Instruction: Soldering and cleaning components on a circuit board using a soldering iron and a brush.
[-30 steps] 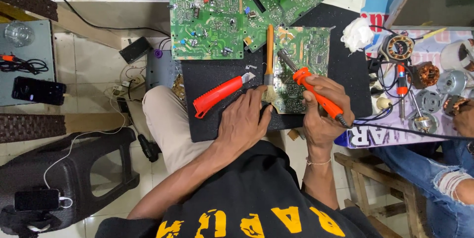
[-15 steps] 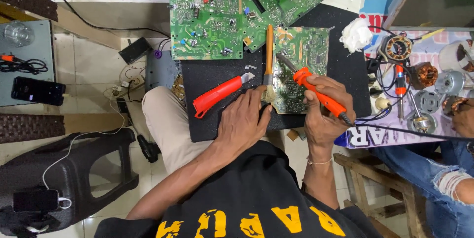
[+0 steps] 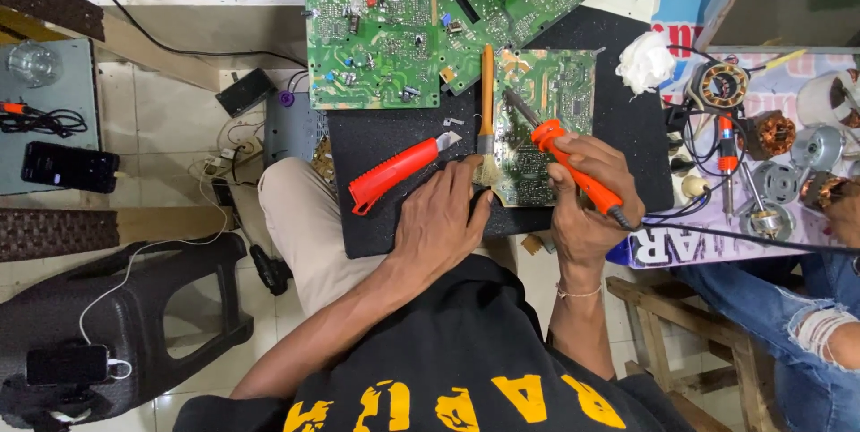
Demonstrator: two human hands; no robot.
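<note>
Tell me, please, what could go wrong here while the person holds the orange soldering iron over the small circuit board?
1. The left hand rests at the small circuit board's edge, close to the soldering iron in the right hand; a slip might burn the fingers.
2. The brush lies beside the iron's tip; its bristles could scorch.
3. The orange utility knife lies with its blade out near the left hand, so a cut seems possible.

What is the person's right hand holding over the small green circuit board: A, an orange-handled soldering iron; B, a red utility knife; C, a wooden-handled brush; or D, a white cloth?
A: the right hand grips the orange-handled soldering iron, its dark tip over the small green circuit board; the red utility knife lies untouched on the black mat.
</note>
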